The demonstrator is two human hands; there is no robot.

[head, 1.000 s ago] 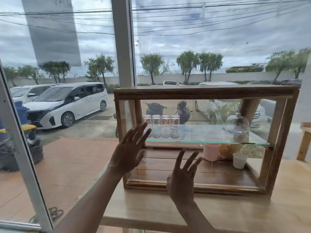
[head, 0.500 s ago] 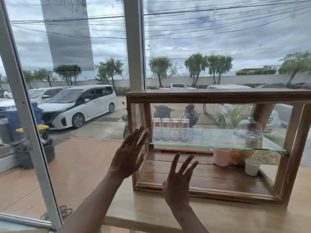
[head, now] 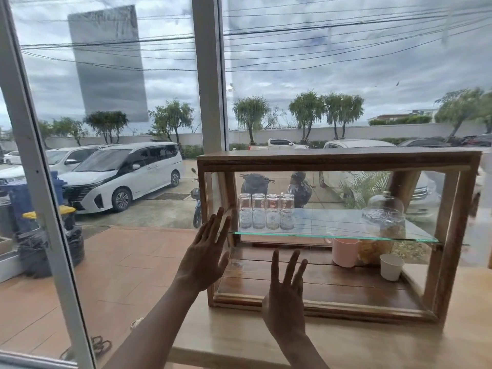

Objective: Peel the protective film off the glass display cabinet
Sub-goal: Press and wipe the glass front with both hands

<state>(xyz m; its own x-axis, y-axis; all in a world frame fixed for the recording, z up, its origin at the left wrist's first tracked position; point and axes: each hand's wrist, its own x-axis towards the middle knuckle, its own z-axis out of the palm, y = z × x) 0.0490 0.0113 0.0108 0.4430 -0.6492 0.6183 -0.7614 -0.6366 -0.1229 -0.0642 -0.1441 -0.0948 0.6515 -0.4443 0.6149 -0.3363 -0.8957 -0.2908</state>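
Both hands barely shifted, left hand (head: 203,258) and right hand (head: 286,296) still spread open before cabinet (head: 332,159)

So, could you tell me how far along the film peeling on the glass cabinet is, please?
Nothing looks peeled yet: no loose film shows on the cabinet. In hand: the left hand and right hand are spread open near its left front, gripping nothing. Left: finding an edge and the entire peel.
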